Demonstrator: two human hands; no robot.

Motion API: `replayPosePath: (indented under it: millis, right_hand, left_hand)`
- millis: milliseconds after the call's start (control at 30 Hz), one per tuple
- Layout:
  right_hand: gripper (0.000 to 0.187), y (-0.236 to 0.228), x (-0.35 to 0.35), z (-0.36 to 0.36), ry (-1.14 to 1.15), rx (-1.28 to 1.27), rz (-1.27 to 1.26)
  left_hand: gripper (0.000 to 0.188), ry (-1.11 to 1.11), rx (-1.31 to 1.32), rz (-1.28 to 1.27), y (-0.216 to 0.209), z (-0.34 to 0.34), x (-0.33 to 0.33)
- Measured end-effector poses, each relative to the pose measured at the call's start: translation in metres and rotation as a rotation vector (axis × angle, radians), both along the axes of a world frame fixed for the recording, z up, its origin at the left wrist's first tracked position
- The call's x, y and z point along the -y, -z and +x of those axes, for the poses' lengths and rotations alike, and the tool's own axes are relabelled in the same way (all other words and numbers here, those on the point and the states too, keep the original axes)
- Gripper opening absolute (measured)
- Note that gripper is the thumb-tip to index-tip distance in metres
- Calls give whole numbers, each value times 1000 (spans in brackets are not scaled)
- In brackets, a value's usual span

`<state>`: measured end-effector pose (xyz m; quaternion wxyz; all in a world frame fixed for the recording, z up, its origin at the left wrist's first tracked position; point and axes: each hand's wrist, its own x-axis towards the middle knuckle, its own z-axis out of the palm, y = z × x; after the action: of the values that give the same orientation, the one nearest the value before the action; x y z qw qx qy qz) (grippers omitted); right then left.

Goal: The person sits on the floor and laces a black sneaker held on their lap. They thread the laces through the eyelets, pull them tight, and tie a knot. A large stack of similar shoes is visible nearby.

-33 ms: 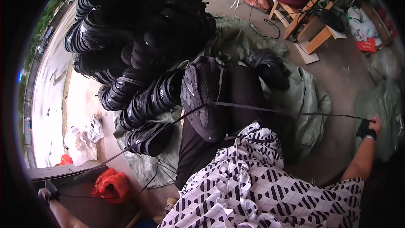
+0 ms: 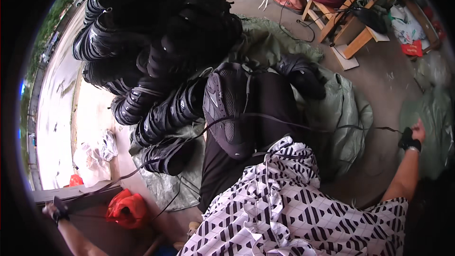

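Head view: a dark shoe (image 2: 217,97) lies on the person's lap, on black trousers (image 2: 275,97), with a long lace (image 2: 350,126) crossing over it. The left hand (image 2: 51,210) is far out at the lower left, near a red bag (image 2: 127,208); the right hand (image 2: 417,132) is well out to the other side, beyond the green sheet (image 2: 343,99). The hands are wide apart, and the lace leads out toward each; how the fingers close on it is too small and blurred to tell. More dark shoes are heaped in a pile (image 2: 189,33) beyond the lap.

To handle the lace well, I would draw both sides out evenly, keep it flat and untwisted, and let the lap steady the shoe so a hard pull does not tip it. Keeping the left side clear of the red bag also seems wise.

Compared with the earlier frame, the lace has gone from straight and tight to loose and wavy. Both hands sit slightly higher, while the shoe stays put on the lap.
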<state>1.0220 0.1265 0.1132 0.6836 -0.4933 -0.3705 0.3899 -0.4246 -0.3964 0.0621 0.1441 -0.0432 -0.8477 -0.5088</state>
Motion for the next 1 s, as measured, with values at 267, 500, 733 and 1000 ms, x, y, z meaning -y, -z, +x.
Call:
replayPosePath:
  millis: [267, 500, 733, 1000]
  right_hand:
    - [28, 63, 41, -639, -835, 348, -310]
    - [12, 92, 86, -740, -954, 962, 26]
    - [15, 101, 108, -739, -963, 818, -265]
    - [14, 102, 104, -746, -950, 890, -300]
  left_hand:
    - [27, 1135, 734, -35, -6, 372, -335]
    - [22, 1647, 100, -465, 16, 515, -402]
    - [20, 1902, 62, -785, 17, 513, -418]
    - [19, 1958, 229, -893, 8, 513, -428]
